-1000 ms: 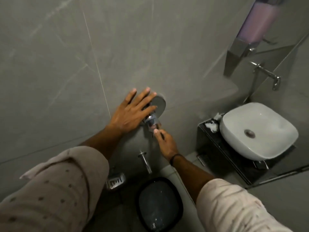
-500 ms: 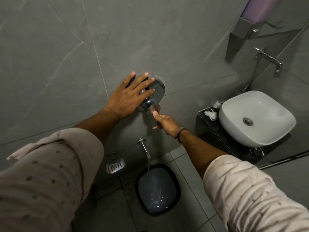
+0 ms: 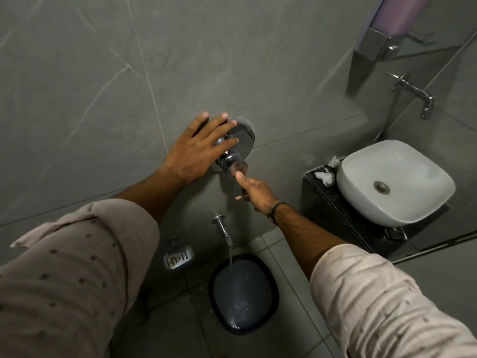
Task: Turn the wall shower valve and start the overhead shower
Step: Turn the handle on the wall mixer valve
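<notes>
The chrome wall shower valve (image 3: 233, 153) sticks out of a round plate on the grey tiled wall. My left hand (image 3: 198, 148) lies flat over the plate's left side, fingers spread and holding nothing. My right hand (image 3: 254, 193) reaches in from below. Its thumb tip touches the valve handle's round end cap, and its fingers are loosely apart underneath. Below the valve, a chrome spout (image 3: 223, 229) pours a thin stream of water into a dark bucket (image 3: 244, 293) on the floor. The overhead shower is out of view.
A white basin (image 3: 395, 182) sits on a black counter (image 3: 325, 200) at the right, with a wall tap (image 3: 415, 93) above it and crumpled tissue beside it. A metal soap dish (image 3: 178, 257) hangs low on the wall. A purple dispenser (image 3: 400, 16) is at the top right.
Water has started running from the spout into the bucket. My right hand shifted from under the handle to touching its end cap with the thumb. The camera view has tilted downward.
</notes>
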